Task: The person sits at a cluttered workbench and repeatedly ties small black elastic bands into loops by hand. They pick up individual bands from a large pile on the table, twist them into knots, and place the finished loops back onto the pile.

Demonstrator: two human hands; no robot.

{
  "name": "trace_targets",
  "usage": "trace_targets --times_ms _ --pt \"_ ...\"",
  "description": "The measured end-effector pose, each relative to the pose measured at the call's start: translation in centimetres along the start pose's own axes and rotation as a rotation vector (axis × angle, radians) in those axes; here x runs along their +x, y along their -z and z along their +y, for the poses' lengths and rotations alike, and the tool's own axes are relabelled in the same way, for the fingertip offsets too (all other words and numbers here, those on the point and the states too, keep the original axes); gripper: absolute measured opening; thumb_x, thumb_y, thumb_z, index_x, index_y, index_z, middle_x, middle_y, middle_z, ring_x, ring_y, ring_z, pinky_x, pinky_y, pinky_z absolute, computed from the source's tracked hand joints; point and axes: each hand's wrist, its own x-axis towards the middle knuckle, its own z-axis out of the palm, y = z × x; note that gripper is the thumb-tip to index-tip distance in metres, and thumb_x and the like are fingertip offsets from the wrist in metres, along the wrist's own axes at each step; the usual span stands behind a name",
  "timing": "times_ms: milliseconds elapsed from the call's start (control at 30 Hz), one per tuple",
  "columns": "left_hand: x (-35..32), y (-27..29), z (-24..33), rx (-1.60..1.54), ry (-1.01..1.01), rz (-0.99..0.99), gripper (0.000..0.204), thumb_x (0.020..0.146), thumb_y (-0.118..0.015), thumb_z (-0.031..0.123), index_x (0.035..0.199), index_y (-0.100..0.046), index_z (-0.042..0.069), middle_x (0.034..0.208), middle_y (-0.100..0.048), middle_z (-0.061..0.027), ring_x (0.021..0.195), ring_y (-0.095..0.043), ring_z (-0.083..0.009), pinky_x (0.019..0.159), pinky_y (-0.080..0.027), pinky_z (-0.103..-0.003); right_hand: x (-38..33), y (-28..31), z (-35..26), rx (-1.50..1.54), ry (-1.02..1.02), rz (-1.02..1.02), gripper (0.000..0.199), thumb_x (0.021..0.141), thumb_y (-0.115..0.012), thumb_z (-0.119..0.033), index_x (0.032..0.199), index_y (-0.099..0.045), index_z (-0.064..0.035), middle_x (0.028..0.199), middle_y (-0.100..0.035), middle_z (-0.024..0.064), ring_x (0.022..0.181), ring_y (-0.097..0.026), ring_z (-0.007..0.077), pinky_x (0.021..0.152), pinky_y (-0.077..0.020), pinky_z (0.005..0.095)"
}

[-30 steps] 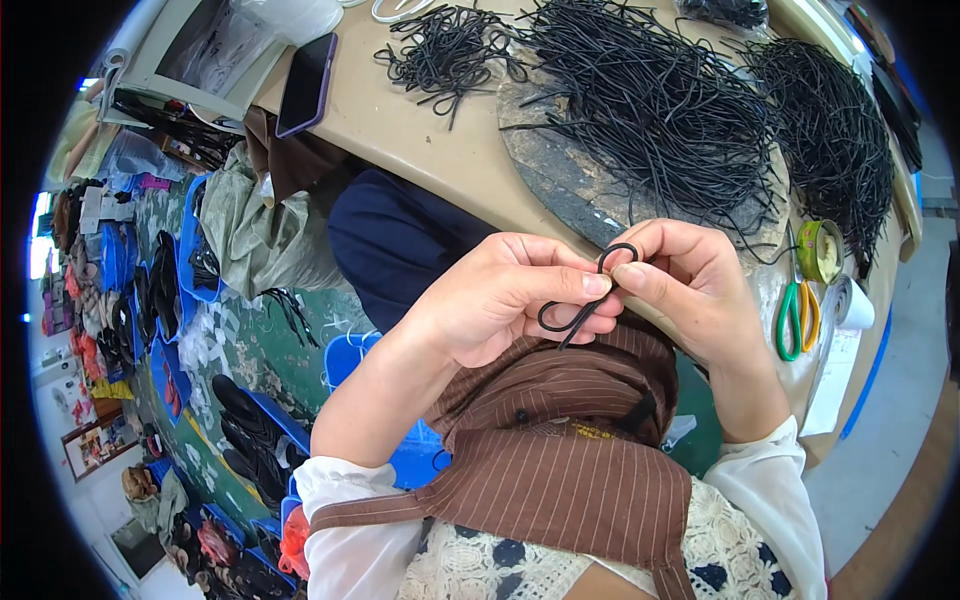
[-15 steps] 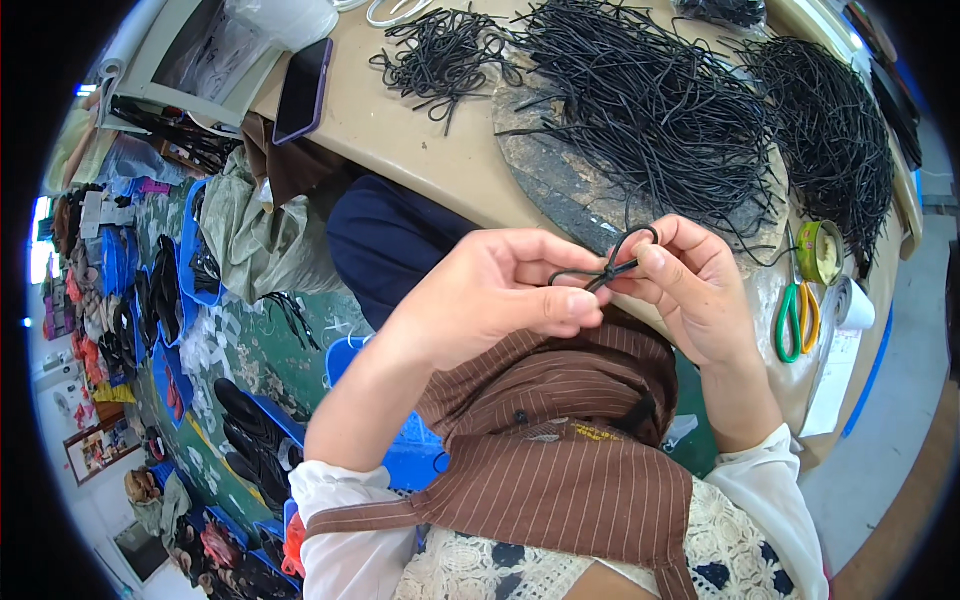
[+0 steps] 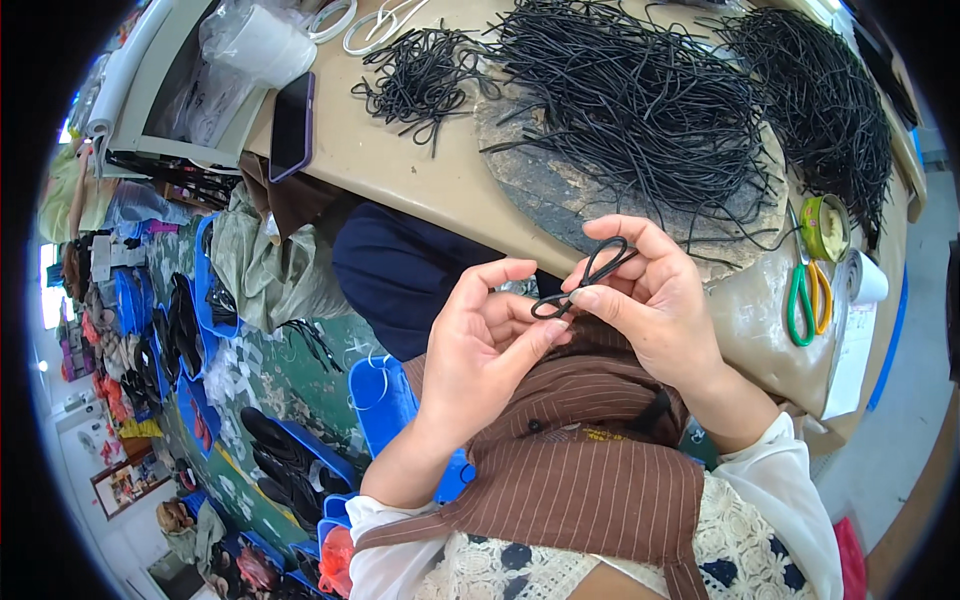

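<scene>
A thin black cord [image 3: 607, 267], bent into a bow with two loops, is held in front of my apron between both hands. My right hand [image 3: 655, 315] pinches it near the crossing, thumb against fingers, with the upper loop rising past the fingertips. At the lower loop, my left hand [image 3: 480, 345] has its thumb and bent fingers closed on the cord, while its index finger sticks out apart. Just beyond the hands lies a large pile of black cords [image 3: 640, 100] on a worn round board [image 3: 540, 190]. Fingers partly hide the crossing of the bow.
On the tan table [image 3: 400, 180] lie a smaller heap of looped cords [image 3: 420, 80], another cord pile [image 3: 810, 110], a phone [image 3: 292, 128], green- and yellow-handled scissors [image 3: 802, 305], a round green tin [image 3: 822, 228] and a white roll [image 3: 865, 278]. Blue bins [image 3: 380, 400] stand at the left below.
Both hands have shifted slightly left with the cord. My left index finger has lifted away, and the bow has tilted, its lower loop now nearer my left thumb. The view has moved a little.
</scene>
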Motion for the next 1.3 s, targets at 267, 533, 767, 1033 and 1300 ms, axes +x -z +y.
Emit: trace_targets --times_ms 267,533,767,1033,1300 --pt "0.0 0.3 -1.0 -0.022 0.079 0.049 0.028 0.078 -0.055 -0.008 0.102 -0.042 -0.003 0.085 -0.059 -0.0111 0.079 -0.061 -0.0161 0.072 -0.054 -0.028 0.6 0.7 0.8 0.077 -0.127 0.029 0.038 0.078 -0.060 0.001 0.110 -0.040 0.0033 0.087 -0.060 0.0095 0.084 -0.058 0.0127 0.074 -0.0482 0.0247" --pt "7.8 3.4 4.3 0.410 -0.340 0.158 0.016 0.083 -0.053 0.005 0.095 -0.056 -0.005 0.085 -0.062 -0.0101 0.075 -0.060 -0.0151 0.070 -0.047 -0.024 -0.3 3.7 -1.6 -0.447 0.085 0.056 0.035 0.075 -0.061 -0.002 0.108 -0.052 -0.0025 0.100 -0.058 0.0092 0.084 -0.057 0.0132 0.073 -0.0473 0.0271" --pt "10.5 2.8 3.2 0.988 -0.649 0.373 0.024 0.077 -0.062 0.008 0.100 -0.059 0.004 0.114 -0.051 -0.0143 0.078 -0.060 -0.0189 0.068 -0.049 -0.028 -0.2 10.0 -3.5 -1.412 0.388 0.206 0.022 0.070 -0.059 0.000 0.090 -0.064 -0.0078 0.100 -0.053 0.0105 0.070 -0.055 0.0197 0.062 -0.0463 0.0308" --pt "4.4 -5.4 -0.5 0.877 -0.807 0.028 0.032 0.069 -0.067 0.000 0.100 -0.063 0.004 0.096 -0.063 -0.0116 0.085 -0.062 -0.0217 0.073 -0.049 -0.026 0.8 7.0 -7.8 -1.604 0.709 -0.003 0.014 0.063 -0.065 -0.004 0.077 -0.063 -0.0057 0.082 -0.056 0.0038 0.063 -0.052 0.0181 0.054 -0.0429 0.0303" --pt "1.8 -1.9 2.4 0.948 -0.828 0.058 0.024 0.069 -0.063 -0.001 0.092 -0.065 0.005 0.079 -0.063 -0.0078 0.069 -0.061 -0.0195 0.059 -0.047 -0.027 0.3 3.5 -10.1 -0.881 0.003 -0.449 0.011 0.072 -0.066 -0.008 0.079 -0.063 -0.0008 0.072 -0.060 0.0055 0.058 -0.055 0.0116 0.049 -0.0421 0.0225"
